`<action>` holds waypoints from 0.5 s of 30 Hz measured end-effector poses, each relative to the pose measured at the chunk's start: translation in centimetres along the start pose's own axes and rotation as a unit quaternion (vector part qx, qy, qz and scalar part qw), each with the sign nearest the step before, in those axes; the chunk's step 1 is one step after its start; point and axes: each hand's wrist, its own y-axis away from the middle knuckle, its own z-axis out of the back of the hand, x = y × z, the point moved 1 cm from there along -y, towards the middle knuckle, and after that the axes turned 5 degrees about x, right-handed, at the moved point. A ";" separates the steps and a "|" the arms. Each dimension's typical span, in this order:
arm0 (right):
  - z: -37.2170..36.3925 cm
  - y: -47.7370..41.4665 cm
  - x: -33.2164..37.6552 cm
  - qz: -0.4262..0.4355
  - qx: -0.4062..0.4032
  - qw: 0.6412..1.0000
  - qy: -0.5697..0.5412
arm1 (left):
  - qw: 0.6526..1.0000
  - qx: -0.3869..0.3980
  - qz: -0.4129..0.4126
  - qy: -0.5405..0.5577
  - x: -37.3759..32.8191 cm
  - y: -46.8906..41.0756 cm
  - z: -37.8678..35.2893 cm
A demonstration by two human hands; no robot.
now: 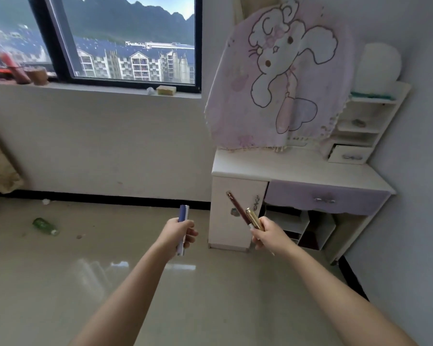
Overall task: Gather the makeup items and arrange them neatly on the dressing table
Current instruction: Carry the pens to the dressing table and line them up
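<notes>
My left hand (pixel 179 233) is shut around a slim blue and white makeup tube (pixel 183 214) held upright over the floor. My right hand (pixel 268 234) grips two slender items that fan upward: a dark red makeup pencil (pixel 236 206) and a gold tube (pixel 253 218). Both hands are in front of the white dressing table (pixel 298 168), to the left of its lilac drawer (pixel 323 199). The table's white top is bare. A pink cartoon cloth (pixel 278 78) covers its mirror.
Small white shelves and a little drawer (pixel 355 136) stand at the table's back right. A green bottle (pixel 45 226) lies on the glossy floor at left. The windowsill (pixel 98 89) holds a sponge (pixel 166 90) and pots.
</notes>
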 end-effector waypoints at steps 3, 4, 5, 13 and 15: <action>0.0 -3.7 0.7 -0.012 -0.016 1.000 -0.016 | 1.000 0.013 0.004 0.000 -1.7 -4.7 1.0; 0.1 -4.7 0.5 -0.022 -0.019 0.999 -0.020 | 1.000 0.017 0.009 0.001 -2.0 -6.0 0.9; 0.2 -5.5 0.3 -0.032 -0.022 0.999 -0.021 | 1.000 0.022 0.018 0.002 -2.2 -7.2 0.7; 4.4 -12.1 -2.4 -0.092 -0.047 0.995 -0.013 | 0.996 0.062 0.066 -0.006 -3.2 -16.2 -3.0; 6.2 -14.5 -3.0 -0.094 -0.054 0.994 -0.015 | 0.995 0.066 0.070 -0.016 -4.3 -18.7 -4.1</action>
